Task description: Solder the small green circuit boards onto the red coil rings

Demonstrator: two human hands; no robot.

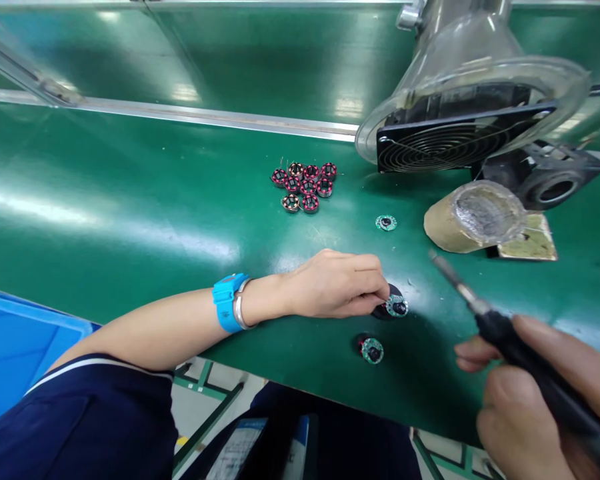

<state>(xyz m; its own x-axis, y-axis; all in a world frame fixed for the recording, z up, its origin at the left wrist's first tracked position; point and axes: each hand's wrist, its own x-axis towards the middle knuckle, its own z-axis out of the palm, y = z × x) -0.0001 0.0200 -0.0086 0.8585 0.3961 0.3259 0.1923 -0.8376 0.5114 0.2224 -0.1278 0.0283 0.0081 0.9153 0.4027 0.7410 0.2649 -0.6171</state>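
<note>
The left hand (337, 285) pinched a round coil part (395, 306) flat on the green bench (130, 200), just below the fume fan (460, 143); the right hand (525, 393) gripped a soldering iron (485, 320), tip hovering beside that part. Steadying the part and touching only the pad seemed wise. No writing was legible

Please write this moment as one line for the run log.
left hand: holds round coil part on green belt | right hand: grips soldering iron, tip raised | spare coil parts behind
</note>
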